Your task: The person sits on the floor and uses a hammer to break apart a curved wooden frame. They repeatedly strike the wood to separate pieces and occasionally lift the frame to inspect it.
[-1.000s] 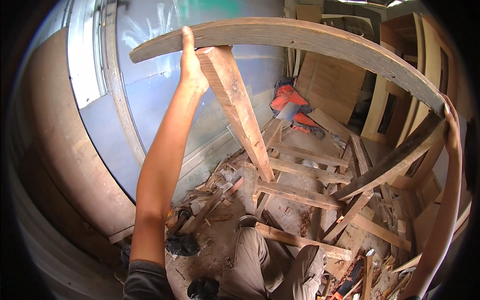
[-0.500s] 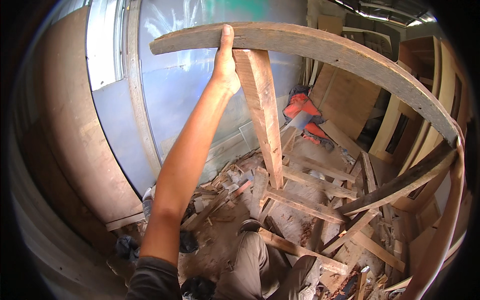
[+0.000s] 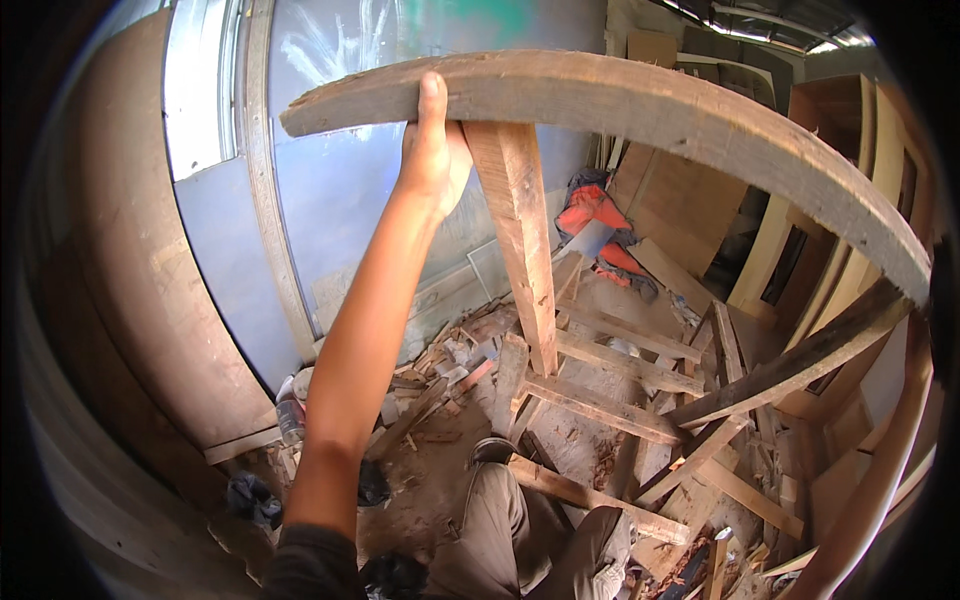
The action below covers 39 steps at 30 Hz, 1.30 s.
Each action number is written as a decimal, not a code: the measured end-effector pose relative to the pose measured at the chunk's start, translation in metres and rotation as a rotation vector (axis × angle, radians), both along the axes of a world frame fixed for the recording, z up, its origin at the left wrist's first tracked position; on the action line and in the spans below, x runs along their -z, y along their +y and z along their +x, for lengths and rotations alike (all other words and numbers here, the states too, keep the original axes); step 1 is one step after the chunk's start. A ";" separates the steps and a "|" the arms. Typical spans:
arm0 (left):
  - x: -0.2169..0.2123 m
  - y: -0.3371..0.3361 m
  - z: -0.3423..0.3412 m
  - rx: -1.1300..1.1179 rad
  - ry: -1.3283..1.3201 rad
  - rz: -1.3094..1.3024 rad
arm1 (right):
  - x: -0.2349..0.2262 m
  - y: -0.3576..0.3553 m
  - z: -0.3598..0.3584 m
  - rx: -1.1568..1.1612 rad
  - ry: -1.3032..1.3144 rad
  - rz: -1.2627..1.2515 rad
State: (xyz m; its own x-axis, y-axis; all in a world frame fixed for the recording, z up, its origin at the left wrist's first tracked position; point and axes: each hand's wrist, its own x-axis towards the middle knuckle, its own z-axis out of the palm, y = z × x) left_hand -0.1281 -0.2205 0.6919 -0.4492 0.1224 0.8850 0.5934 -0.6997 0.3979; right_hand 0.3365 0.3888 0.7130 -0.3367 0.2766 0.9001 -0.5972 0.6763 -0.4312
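Note:
A weathered wooden beam (image 3: 600, 90) stretches across the top of the view and looks bowed. My left hand (image 3: 436, 160) grips it near its left end, thumb over the near face and fingers behind and partly hidden. Just right of that hand, the beam meets the top of an upright wooden post (image 3: 520, 240). A second, slanting post (image 3: 800, 362) reaches up to the beam's right end. There my right hand (image 3: 919, 325) is raised against the beam, at the dark rim of the view, with its fingers hidden. Both posts lead down to a wooden frame with crosspieces (image 3: 605, 408).
Wood scraps (image 3: 465, 355) litter the floor by the blue wall panel (image 3: 340, 220). Loose boards (image 3: 750, 497) lie at lower right near my legs (image 3: 500, 530). An orange and dark cloth bundle (image 3: 595, 210) sits behind the frame. Wooden cabinet frames (image 3: 850, 190) stand at right.
The beam has tipped so more of its upper face shows, and its near side sits lower. My left hand has dropped slightly with it. The view has shifted a little.

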 end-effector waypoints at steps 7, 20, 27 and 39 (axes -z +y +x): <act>0.012 0.004 -0.002 0.001 0.002 0.071 | 0.030 -0.046 0.008 0.023 0.083 0.064; -0.019 0.008 -0.026 -0.008 -0.096 -0.089 | -0.014 -0.038 -0.018 0.125 0.038 -0.194; -0.019 0.012 -0.039 0.248 -0.118 0.031 | -0.033 -0.053 -0.004 0.243 -0.097 -0.070; -0.010 -0.003 -0.061 0.268 -0.077 0.066 | -0.038 -0.147 -0.029 -0.049 -0.101 0.027</act>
